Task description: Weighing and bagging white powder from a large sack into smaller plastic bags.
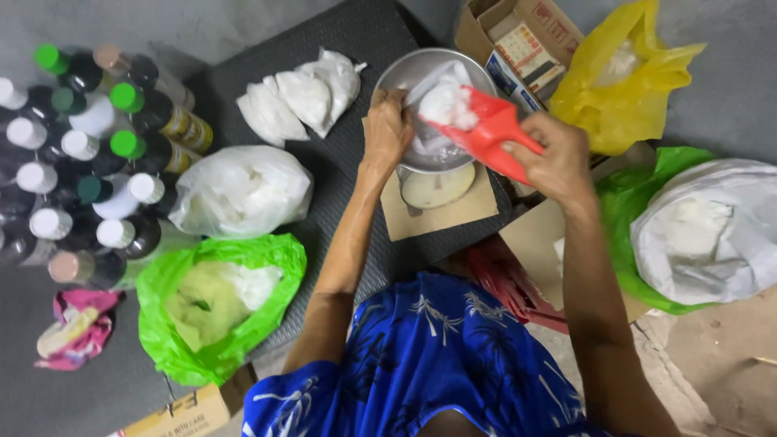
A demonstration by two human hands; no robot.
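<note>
Blue patterned clothing (429, 356) fills the foreground, beyond which the right hand (554, 158) grips a red scoop (486, 133) of white powder over a clear bag (433, 101) that the left hand (387, 129) pinches open inside the metal scale bowl (396, 77).

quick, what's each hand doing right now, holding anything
Left hand: closed on the edge of a clear plastic bag in the metal scale bowl.
Right hand: closed on the red scoop of white powder.

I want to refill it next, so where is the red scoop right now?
The red scoop is in the right hand, upper centre of the head view, tipped over the metal bowl on the scale.
</note>
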